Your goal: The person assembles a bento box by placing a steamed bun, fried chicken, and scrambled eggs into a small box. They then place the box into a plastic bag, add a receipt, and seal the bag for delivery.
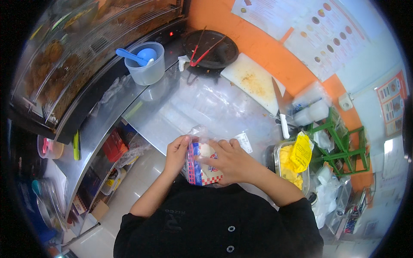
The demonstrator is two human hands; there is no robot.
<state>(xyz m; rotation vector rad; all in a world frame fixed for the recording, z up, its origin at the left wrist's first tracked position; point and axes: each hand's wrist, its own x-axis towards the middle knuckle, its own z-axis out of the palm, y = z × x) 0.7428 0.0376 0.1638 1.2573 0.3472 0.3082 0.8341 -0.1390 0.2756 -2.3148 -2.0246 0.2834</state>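
Observation:
In front of my chest is a white food packet [205, 168] with blue and red-checked print, inside a clear plastic bag [198, 130]. My left hand [176, 151] is closed on the bag's left edge. Across the right side and top of the packet lies my right hand [231, 160], its fingers bent over it and gripping it. Part of the packet is hidden behind those fingers. Just beyond my right hand, a white printed slip [244, 142] lies on the steel counter [202, 101].
Far back, red-handled tongs [198, 55] rest on a dark round pan [217, 48]. A white cutting board [251, 81] and a knife [279, 107] lie right of it. A plastic tub [146, 71] with a blue scoop stands left. At right are a yellow-filled metal container [285, 165] and green rack [340, 144].

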